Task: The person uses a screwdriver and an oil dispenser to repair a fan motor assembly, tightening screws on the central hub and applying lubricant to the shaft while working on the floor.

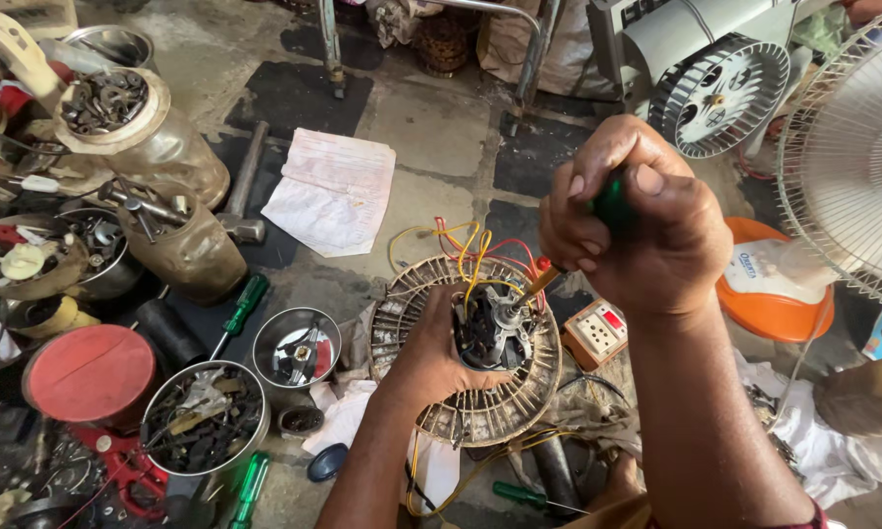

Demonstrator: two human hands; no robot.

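— We steady the round, dusty wire-grille fan motor housing (480, 377) on the floor with our left hand (431, 358) closed around it, so it can't turn?

— Yes, while our right hand (637, 230) grips the green-handled screwdriver (558, 274), tip in the motor. Beside us, steel bowls (206, 416) hold dark scrap parts.

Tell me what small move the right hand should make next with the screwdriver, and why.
Probably turn the screwdriver in place while pressing down. The right hand grips its green handle, and the tip already sits down in the motor hub at the middle of the fan guard. The left hand braces that hub, so the work looks steadied. Whether the tip is seated in a screw is hidden.
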